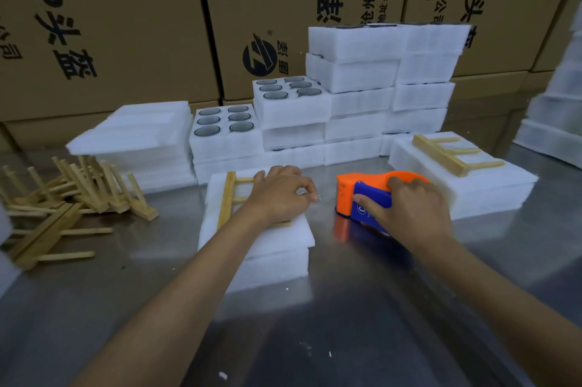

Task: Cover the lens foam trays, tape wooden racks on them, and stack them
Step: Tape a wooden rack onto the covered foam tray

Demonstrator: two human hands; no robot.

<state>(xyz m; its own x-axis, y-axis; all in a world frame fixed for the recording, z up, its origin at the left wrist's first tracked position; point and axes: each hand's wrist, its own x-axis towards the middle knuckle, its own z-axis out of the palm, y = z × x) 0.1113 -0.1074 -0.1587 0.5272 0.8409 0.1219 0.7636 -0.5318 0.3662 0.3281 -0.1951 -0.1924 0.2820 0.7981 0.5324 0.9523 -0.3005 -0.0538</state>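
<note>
A covered white foam tray (277, 245) lies on the metal table in front of me with a wooden rack (227, 197) on its top. My left hand (280, 194) rests on that rack and presses it down, fingers curled near the tray's right edge. My right hand (406, 204) grips an orange and blue tape dispenser (362, 194) that stands on the table just right of the tray. To the right, a second covered tray (491, 191) carries another wooden rack (453, 153).
Loose wooden racks (69, 197) are heaped at the left. Flat foam covers (132, 134) are piled behind them. Open trays with glass lenses (223, 122) and stacked foam trays (378, 87) stand at the back, before cardboard boxes (110, 24). More foam (557, 122) rises at far right.
</note>
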